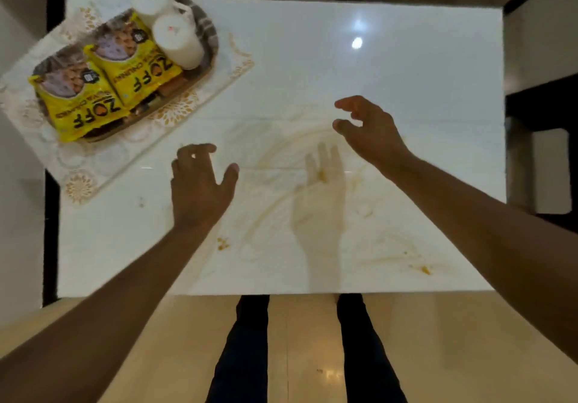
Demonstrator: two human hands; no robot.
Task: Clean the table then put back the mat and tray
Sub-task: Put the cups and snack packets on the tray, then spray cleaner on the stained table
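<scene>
Tray (205,72) holds two yellow packets (103,90), two candles (169,27).

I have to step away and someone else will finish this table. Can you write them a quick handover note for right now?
Left hand and right hand: both open, holding nothing, above the table.
Tray with two yellow snack packets and two white candles sits on the mat, at the far left corner, mat overhanging the edge.
Done: middle of the table freed.
Left: wipe the orange smears and crumbs; no cloth in view. Then put mat and tray back.
</scene>
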